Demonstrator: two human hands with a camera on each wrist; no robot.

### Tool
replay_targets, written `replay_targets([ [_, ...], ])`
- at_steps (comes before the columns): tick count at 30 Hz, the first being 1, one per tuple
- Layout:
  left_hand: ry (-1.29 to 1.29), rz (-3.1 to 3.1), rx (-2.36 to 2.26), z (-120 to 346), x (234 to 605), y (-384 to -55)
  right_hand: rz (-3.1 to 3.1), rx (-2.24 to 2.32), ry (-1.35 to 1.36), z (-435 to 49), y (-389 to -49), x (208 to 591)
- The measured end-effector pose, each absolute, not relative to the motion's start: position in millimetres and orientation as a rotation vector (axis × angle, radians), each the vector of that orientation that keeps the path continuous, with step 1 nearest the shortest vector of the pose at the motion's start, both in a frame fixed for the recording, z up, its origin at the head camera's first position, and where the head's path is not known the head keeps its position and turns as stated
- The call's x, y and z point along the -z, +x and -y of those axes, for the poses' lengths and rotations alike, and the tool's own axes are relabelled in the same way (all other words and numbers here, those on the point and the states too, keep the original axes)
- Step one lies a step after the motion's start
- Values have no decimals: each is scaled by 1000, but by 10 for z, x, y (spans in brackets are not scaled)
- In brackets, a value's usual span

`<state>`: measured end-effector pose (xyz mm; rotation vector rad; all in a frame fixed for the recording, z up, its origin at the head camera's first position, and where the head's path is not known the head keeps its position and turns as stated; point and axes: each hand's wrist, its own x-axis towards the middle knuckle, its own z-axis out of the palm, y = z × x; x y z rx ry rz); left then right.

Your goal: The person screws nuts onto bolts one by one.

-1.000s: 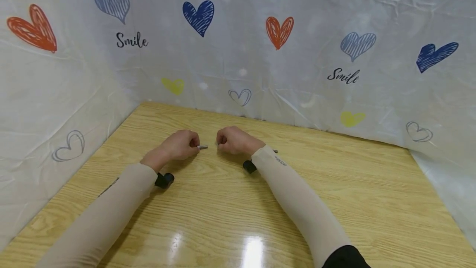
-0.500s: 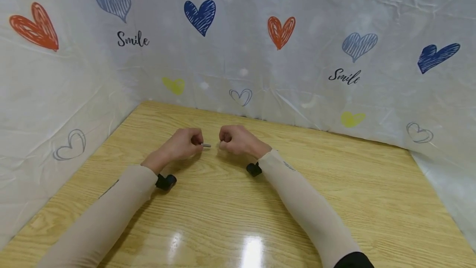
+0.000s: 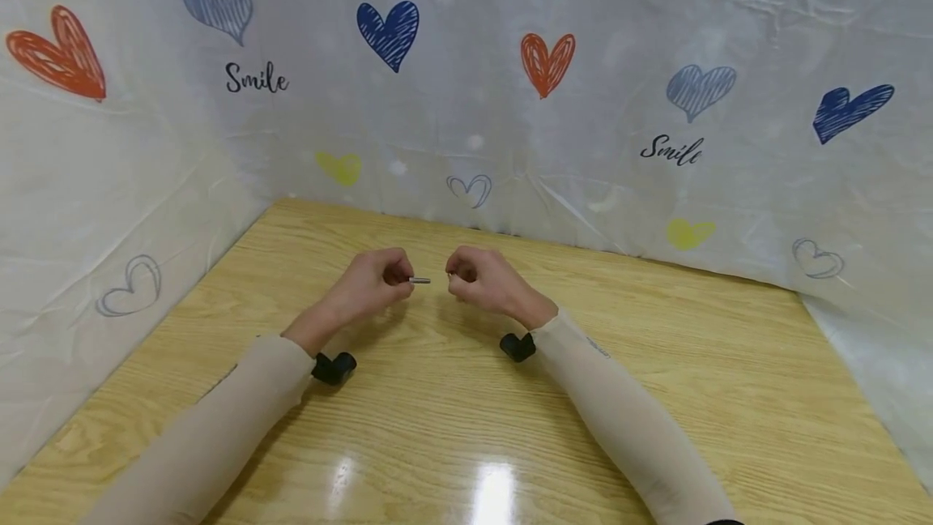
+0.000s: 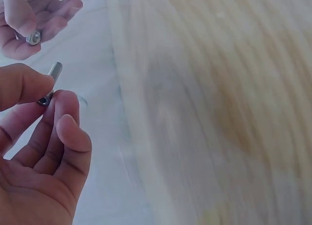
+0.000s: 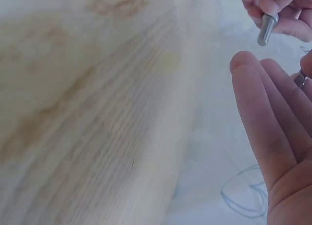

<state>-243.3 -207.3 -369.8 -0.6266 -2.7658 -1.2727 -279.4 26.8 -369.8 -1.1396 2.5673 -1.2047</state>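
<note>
My left hand pinches a silver bolt by its head end between thumb and index finger. The threaded shank sticks out toward the other hand. Facing it, my right hand holds a small silver nut between thumb and finger; its hole is turned toward the bolt in the left wrist view. In the right wrist view the nut shows only partly, at the right edge. A short gap separates bolt tip and right fingertips. Both hands are raised over the wooden table.
A white cloth printed with hearts and "Smile" hangs behind and along the left side of the table. Black wrist cameras, one on the left wrist and one on the right wrist, sit under the sleeves.
Both hands have shifted right and lifted slightly, still holding bolt and nut. A small metal piece seen beside the right sleeve a second ago is now out of sight.
</note>
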Motion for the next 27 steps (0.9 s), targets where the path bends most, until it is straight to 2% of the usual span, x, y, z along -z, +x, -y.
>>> replay_targets([
  [15, -737, 2650, 1338, 1746, 3647, -2297, -2526, 1397, -1036, -582, -2486, 3714],
  [27, -820, 2585, 1389, 1500, 3653, -2212, -2672, 1473, -1217, -803, -2335, 3744],
])
